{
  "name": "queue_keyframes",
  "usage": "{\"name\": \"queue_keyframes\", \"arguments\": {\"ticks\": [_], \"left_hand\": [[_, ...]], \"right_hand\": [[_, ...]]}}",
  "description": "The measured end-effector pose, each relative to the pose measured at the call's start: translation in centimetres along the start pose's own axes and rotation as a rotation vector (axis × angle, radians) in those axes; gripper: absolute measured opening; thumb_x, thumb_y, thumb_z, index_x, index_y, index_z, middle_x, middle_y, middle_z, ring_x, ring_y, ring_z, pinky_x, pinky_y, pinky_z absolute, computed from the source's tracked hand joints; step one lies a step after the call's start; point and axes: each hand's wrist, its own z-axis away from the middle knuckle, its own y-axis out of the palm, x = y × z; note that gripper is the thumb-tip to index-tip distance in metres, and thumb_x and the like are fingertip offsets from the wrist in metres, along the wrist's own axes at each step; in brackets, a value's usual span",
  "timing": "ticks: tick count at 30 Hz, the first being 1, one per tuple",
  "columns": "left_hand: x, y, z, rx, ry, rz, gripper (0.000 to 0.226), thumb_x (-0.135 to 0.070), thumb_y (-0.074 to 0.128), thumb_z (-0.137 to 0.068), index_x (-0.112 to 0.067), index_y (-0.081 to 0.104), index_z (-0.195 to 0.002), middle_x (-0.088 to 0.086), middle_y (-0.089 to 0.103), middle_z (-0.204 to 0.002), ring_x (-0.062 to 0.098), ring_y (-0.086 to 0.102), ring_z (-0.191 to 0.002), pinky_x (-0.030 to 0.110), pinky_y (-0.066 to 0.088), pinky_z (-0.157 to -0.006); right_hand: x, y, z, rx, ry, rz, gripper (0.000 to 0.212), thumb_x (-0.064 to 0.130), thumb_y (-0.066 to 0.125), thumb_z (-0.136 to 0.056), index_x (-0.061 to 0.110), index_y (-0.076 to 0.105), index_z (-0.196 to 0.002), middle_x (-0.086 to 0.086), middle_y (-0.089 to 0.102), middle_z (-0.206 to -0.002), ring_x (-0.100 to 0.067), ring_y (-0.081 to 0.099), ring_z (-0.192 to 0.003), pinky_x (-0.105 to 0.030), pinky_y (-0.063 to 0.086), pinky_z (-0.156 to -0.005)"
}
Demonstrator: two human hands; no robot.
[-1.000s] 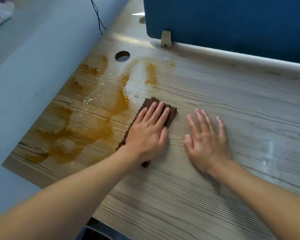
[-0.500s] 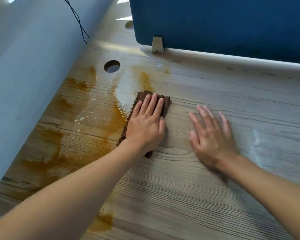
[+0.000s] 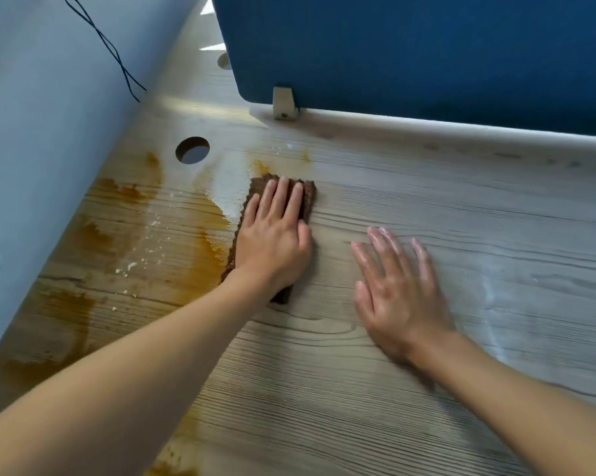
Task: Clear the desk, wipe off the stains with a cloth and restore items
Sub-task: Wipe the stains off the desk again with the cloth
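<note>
A brown cloth (image 3: 308,197) lies flat on the wood-grain desk (image 3: 461,235). My left hand (image 3: 276,242) presses down on it with the fingers stretched out, covering most of it. Orange-brown stains (image 3: 200,255) and pale crumbs spread over the desk to the left of the cloth, up to the left edge. A wet, wiped streak (image 3: 227,190) runs just left of the cloth's far end. My right hand (image 3: 397,293) rests flat on the bare desk to the right, fingers apart, holding nothing.
A blue partition panel (image 3: 427,53) stands along the desk's far edge on a white bracket (image 3: 283,104). A round cable hole (image 3: 192,150) sits at the far left. A pale wall (image 3: 32,149) with a black cable (image 3: 118,56) borders the left side.
My left hand has pushed the cloth away from me toward the partition, over the far stain. My right hand stays flat on the desk beside it.
</note>
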Motion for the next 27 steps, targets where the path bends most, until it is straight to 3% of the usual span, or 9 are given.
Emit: {"name": "queue_keyframes", "arguments": {"ticks": [2,6,9,11,15,18,24,27], "left_hand": [[-0.4,0.1,1.8,-0.013,0.069,-0.032,0.066,-0.043,0.015,-0.099,-0.020,0.007,-0.160,0.001,-0.002,-0.167,0.015,-0.009,-0.154,0.042,0.004,-0.125],[-1.4,0.7,8.9,0.013,0.377,-0.052,0.065,-0.042,0.030,-0.099,-0.016,0.023,-0.158,0.006,0.013,-0.166,0.020,0.004,-0.154,0.046,0.019,-0.123],[-0.8,0.8,9.5,0.056,0.495,-0.046,0.065,-0.041,0.035,-0.097,-0.021,0.022,-0.158,0.005,0.012,-0.166,0.020,0.003,-0.155,0.044,0.013,-0.125],[-0.2,0.7,6.7,0.040,0.444,-0.035,0.064,-0.040,0.032,-0.097,-0.025,0.021,-0.158,0.003,0.011,-0.166,0.018,0.002,-0.154,0.043,0.010,-0.125],[0.2,0.0,-1.5,0.009,0.084,-0.022,0.064,-0.045,0.017,-0.099,-0.028,0.008,-0.160,0.000,0.000,-0.167,0.013,-0.008,-0.153,0.040,0.002,-0.126],[-0.4,-0.3,-3.2,-0.018,-0.002,-0.010,0.064,-0.044,0.017,-0.099,-0.027,0.007,-0.160,0.001,0.000,-0.168,0.014,-0.008,-0.153,0.040,0.000,-0.126],[-3.5,1.0,8.3,0.031,0.499,-0.029,0.064,-0.040,0.038,-0.096,-0.022,0.028,-0.157,0.005,0.016,-0.166,0.022,0.008,-0.154,0.045,0.017,-0.124],[-2.7,1.2,7.5,0.025,0.544,0.016,0.063,-0.037,0.040,-0.096,-0.025,0.029,-0.157,0.002,0.018,-0.165,0.018,0.009,-0.154,0.042,0.017,-0.124]], "right_hand": [[0.1,-0.1,0.0,-0.002,-0.007,-0.001,0.062,0.042,0.029,-0.093,0.018,0.041,-0.149,-0.011,0.032,-0.159,-0.024,0.024,-0.149,-0.057,0.019,-0.118],[-0.1,-0.2,-0.1,0.000,-0.010,-0.033,0.062,0.042,0.034,-0.090,0.019,0.045,-0.146,-0.009,0.036,-0.157,-0.024,0.027,-0.148,-0.056,0.019,-0.118],[-1.3,-0.8,-1.3,-0.060,0.011,-0.129,0.056,0.041,0.039,-0.087,0.022,0.054,-0.137,-0.002,0.047,-0.149,-0.020,0.042,-0.137,-0.048,0.023,-0.112],[-2.5,-1.0,-3.1,-0.086,0.053,-0.125,0.057,0.041,0.036,-0.088,0.020,0.056,-0.137,-0.006,0.047,-0.149,-0.023,0.045,-0.134,-0.048,0.024,-0.108],[-3.8,-0.3,-4.5,0.005,0.077,-0.013,0.065,0.047,0.021,-0.094,0.022,0.033,-0.153,-0.009,0.021,-0.164,-0.022,0.013,-0.152,-0.055,0.005,-0.119],[-3.8,-0.2,-4.5,0.001,0.073,0.012,0.065,0.046,0.020,-0.095,0.022,0.029,-0.155,-0.008,0.017,-0.165,-0.022,0.009,-0.153,-0.055,0.004,-0.121],[-3.7,0.0,-4.4,-0.016,0.059,0.029,0.065,0.042,0.022,-0.094,0.018,0.039,-0.151,-0.011,0.027,-0.161,-0.026,0.019,-0.151,-0.059,0.013,-0.119],[-3.9,0.0,-4.4,-0.032,0.060,0.027,0.063,0.042,0.022,-0.096,0.018,0.038,-0.152,-0.011,0.027,-0.161,-0.025,0.020,-0.151,-0.059,0.015,-0.118]]}}
